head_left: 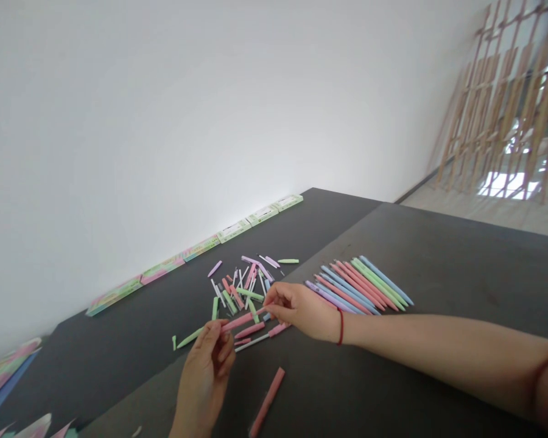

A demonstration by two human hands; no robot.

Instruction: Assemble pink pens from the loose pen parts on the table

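A pink pen barrel (240, 320) is pinched in my left hand (207, 359), its far end pointing right. My right hand (308, 310), with a red cord at the wrist, is closed at that end on a thin pale piece that looks like a pen refill; the fingertips partly hide it. Beneath and behind both hands lies a loose heap of pen parts (231, 301) in green, pink, purple and white. Nearer me a separate pink pen barrel (267, 401) rests on the table. Right of my right hand, whole pens (360, 283) lie side by side in blue, green, pink and purple.
Several flat green and pink boxes (232, 231) line the wall edge of the dark table (461, 274). More colourful packaging (9, 371) is at the lower left. Wooden racks (497, 109) stand on the floor at the far right.
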